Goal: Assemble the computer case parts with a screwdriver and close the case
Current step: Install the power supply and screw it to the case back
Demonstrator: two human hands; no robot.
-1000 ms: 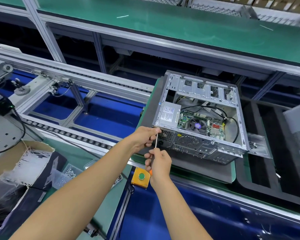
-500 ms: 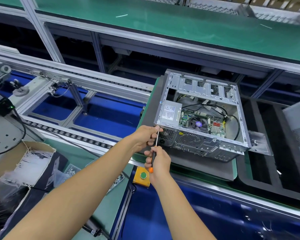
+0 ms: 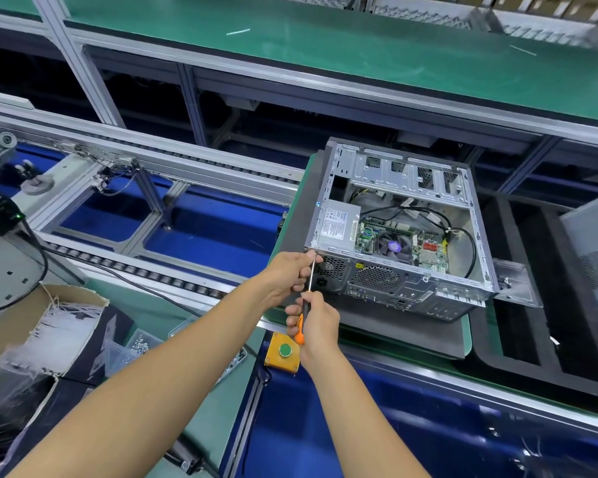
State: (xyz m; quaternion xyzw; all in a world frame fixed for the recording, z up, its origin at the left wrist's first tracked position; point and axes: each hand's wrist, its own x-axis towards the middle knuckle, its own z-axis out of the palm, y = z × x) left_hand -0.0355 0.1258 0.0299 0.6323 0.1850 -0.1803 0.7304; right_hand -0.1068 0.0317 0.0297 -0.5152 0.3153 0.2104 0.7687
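Step in hand, by the look of it: driving a screw at the near left corner of the open computer case [image 3: 397, 229], lying side-up on a grey pad [image 3: 394, 336] on the conveyor. Right hand [image 3: 316, 320] curled round the screwdriver [image 3: 306, 298] handle; left hand [image 3: 290, 274] pinching the shaft near the tip. Next: steady turning, tip kept seated; side panel not yet fitted.

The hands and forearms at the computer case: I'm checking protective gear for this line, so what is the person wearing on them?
Nothing that shows. The left hand and the right hand are bare, with no gloves, and no rings can be made out on the fingers. Both forearms are uncovered as far as the frame's edge: no sleeves, watch, wrist strap or cable in view.
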